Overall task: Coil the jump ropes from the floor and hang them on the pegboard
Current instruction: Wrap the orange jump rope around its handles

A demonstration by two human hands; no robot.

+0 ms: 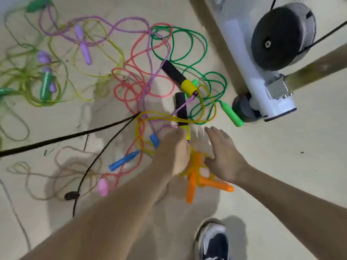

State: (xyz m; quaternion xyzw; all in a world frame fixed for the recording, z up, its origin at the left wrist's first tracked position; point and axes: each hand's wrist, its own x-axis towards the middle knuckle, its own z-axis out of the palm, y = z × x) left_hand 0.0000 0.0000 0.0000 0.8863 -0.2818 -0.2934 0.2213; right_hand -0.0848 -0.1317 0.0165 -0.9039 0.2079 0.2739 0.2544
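Both bare forearms reach forward and down from the lower edge of the view, converging toward the middle. The left hand (173, 152) is blurred, its back turned up and its fingers (175, 133) curled down and closed around a rope handle (188, 135). The right hand (223, 156) lies just beside it, palm down, fingers (214, 131) spread, straight and gripping nothing, thumb pointing toward the left hand. The two hands are close but not touching. One shod foot (213, 241) shows below the right forearm.

Beside the white machine (249, 72) lay a green rope (180, 44); farther off, pink (131, 87), purple (105, 21), orange handles (195, 181)
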